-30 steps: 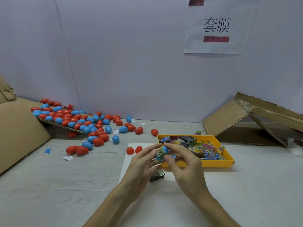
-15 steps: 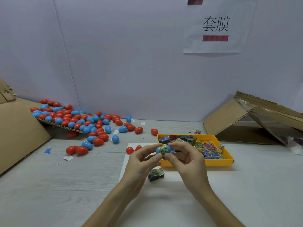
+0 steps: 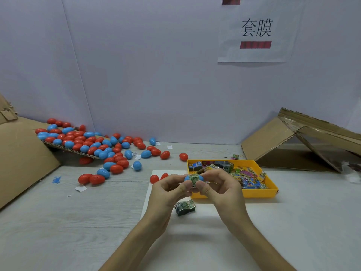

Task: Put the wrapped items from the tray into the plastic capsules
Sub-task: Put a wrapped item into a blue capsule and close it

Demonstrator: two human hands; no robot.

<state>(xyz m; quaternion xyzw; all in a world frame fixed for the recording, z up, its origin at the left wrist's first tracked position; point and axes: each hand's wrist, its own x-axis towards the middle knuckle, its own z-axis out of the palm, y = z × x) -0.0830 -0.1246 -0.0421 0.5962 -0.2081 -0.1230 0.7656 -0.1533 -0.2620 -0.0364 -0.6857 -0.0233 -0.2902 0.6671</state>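
From the head view, I judge the step in hand to be the closing of one capsule. The left hand (image 3: 168, 192) and the right hand (image 3: 220, 190) meet just in front of the shallow yellow plastic tray (image 3: 257, 192), and each grip pinches one end of a small blue egg-shaped plastic capsule (image 3: 187, 178) between thumb and fingertips. A green printed wrapped item (image 3: 193, 177) shows as a band between the two blue ends, so the halves look not yet seated. The capsule is held above the pale grey bench (image 3: 78, 222), clear of its surface. As I read it, the next move calls for pressing the halves squarely together until the green band disappears, without trapping the wrapper in the seam. A second dark green wrapped packet (image 3: 184, 207) lies on the white sheet (image 3: 195, 241) below the hands, more bright wrapped packets (image 3: 246, 178) fill the tray, and a heap of red and blue capsules (image 3: 93, 145) lies well apart at far left.
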